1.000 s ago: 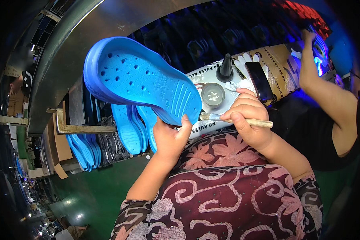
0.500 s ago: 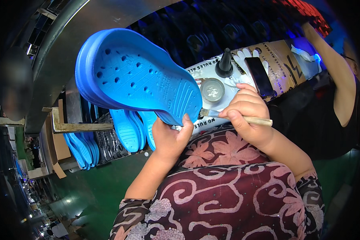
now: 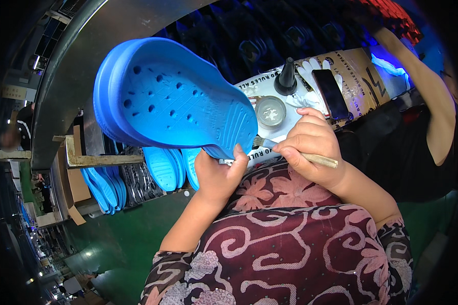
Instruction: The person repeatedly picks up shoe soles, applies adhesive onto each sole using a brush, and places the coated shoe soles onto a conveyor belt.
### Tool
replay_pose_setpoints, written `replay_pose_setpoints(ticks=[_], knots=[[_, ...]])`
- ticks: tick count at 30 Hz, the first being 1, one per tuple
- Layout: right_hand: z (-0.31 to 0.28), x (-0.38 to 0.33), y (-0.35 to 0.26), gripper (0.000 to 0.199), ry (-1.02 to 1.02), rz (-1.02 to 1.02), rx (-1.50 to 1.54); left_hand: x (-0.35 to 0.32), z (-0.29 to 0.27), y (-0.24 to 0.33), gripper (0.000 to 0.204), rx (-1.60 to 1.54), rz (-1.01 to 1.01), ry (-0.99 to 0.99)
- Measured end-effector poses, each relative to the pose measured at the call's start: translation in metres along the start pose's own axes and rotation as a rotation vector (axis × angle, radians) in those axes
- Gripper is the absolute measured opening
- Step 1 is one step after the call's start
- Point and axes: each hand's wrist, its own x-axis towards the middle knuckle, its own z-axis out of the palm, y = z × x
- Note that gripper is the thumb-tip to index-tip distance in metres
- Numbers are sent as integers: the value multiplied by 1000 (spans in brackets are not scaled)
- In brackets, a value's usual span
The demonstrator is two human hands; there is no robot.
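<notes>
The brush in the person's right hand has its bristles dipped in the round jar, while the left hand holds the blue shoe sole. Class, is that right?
No: the bristles are outside the round jar, at the edge of the blue shoe sole, as the head view shows. Otherwise correct: the brush is in the right hand, and the left hand holds the sole.
</notes>
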Motion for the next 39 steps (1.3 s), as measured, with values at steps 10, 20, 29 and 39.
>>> replay_pose_setpoints(ticks=[10, 20, 29, 39], knots=[[4, -1, -2, 16, 13, 34, 44, 3, 0, -3, 24, 70, 176, -53], [4, 4, -5, 13, 53, 16, 28, 3, 1, 3, 17, 190, 321, -4], [-14, 4, -7, 12, 52, -5, -59, 17, -7, 12, 21, 256, 295, -12], [-53, -45, 31, 22, 325, 161, 30, 49, -24, 114, 77, -569, -382, -571]])
